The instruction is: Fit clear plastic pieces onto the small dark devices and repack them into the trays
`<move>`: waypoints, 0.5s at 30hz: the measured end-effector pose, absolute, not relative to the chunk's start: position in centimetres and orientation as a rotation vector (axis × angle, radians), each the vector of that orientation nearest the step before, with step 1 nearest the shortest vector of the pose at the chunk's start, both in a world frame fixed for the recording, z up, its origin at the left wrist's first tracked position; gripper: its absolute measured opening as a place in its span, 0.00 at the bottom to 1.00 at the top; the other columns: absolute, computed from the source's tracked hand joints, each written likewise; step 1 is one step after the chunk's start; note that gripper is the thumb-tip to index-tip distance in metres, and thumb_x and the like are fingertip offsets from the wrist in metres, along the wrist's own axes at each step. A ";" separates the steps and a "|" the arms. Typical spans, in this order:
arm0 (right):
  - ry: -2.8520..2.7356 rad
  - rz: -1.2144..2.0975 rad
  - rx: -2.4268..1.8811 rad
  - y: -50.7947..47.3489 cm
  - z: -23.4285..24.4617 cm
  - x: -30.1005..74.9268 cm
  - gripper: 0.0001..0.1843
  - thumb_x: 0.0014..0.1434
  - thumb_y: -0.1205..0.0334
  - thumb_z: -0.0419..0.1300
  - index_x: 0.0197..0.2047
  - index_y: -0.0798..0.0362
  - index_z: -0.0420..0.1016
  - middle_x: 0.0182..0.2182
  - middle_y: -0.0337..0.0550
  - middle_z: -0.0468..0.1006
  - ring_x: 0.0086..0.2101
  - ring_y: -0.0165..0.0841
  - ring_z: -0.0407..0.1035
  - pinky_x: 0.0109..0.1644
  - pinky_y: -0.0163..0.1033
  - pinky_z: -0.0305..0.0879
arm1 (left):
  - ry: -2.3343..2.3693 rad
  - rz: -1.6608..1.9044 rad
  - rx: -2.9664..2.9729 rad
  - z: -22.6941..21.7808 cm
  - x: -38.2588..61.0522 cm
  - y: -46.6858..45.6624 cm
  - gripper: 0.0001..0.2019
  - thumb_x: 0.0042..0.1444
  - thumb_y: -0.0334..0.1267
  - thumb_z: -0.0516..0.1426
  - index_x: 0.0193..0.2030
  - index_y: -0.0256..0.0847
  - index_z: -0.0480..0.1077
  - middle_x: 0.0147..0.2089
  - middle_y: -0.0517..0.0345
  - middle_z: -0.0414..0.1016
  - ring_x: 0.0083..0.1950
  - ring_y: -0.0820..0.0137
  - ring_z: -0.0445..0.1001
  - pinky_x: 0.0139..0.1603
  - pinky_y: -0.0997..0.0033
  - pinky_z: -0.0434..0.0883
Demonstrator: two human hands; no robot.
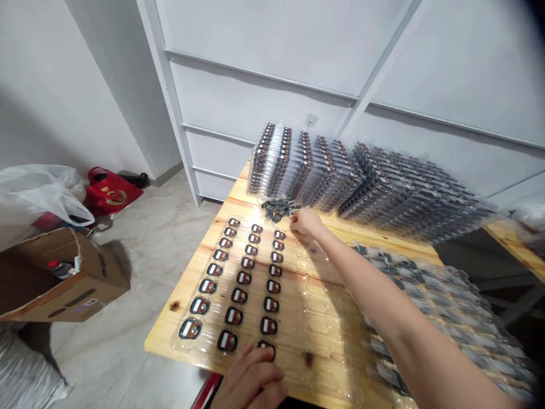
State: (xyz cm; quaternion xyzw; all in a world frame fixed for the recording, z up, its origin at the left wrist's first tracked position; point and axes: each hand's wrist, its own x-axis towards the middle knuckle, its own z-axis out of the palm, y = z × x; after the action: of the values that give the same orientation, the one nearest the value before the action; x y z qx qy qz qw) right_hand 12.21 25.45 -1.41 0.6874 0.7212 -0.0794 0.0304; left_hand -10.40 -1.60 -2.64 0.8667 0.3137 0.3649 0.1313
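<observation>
A clear plastic tray (pixel 238 355) lies on the wooden table, with three columns of small dark-rimmed parts (pixel 244 278) in its pockets, each with a white and brown face. My right hand (pixel 305 221) reaches to the tray's far end, fingers pinched together beside a loose pile of dark parts (pixel 276 209). What it pinches, if anything, is hidden. At the near edge rests my left hand (pixel 255 379), fingers extended and slightly bent, the fingertips against the nearest part of the third column. The tray's pockets right of that column show no parts.
Tall stacks of filled clear trays (pixel 298 167) stand along the table's back by a white panel wall (pixel 264 85). More layered trays (pixel 438 301) lie to the right, partly behind my right forearm. On the floor at left are a cardboard box (pixel 91 284) and a red bag (pixel 111 192).
</observation>
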 end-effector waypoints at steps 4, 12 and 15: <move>2.259 -0.302 2.168 24.6 0.2 13.3 0.09 0.48 0.64 0.56 0.33 0.56 0.74 0.28 0.42 0.74 0.29 0.30 0.67 0.30 0.29 0.57 | 0.859 1.174 2.433 -1.6 -10.5 -1.3 0.11 0.56 0.42 0.52 0.41 0.39 0.69 0.38 0.56 0.75 0.49 0.73 0.70 0.59 0.74 0.59; 2.398 -0.494 1.935 15.3 1.7 14.5 0.05 0.47 0.66 0.57 0.29 0.56 0.72 0.23 0.37 0.72 0.23 0.26 0.63 0.25 0.28 0.53 | 0.822 1.299 2.295 -0.6 -8.9 -2.5 0.10 0.56 0.42 0.53 0.40 0.38 0.67 0.35 0.54 0.73 0.45 0.72 0.72 0.50 0.78 0.68; 2.444 -0.429 1.875 13.1 1.4 13.7 0.04 0.46 0.64 0.60 0.26 0.56 0.72 0.24 0.40 0.71 0.24 0.28 0.63 0.26 0.29 0.52 | 0.768 1.351 2.265 -0.3 -8.2 -2.9 0.10 0.58 0.42 0.50 0.40 0.37 0.66 0.35 0.54 0.73 0.44 0.73 0.71 0.49 0.80 0.68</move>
State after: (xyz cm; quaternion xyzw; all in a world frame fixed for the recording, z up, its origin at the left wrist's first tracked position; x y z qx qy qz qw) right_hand 13.72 13.07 1.39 0.6029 0.7857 -0.1378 0.0156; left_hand -8.19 -2.88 -0.30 0.8086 0.2742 0.4823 0.1960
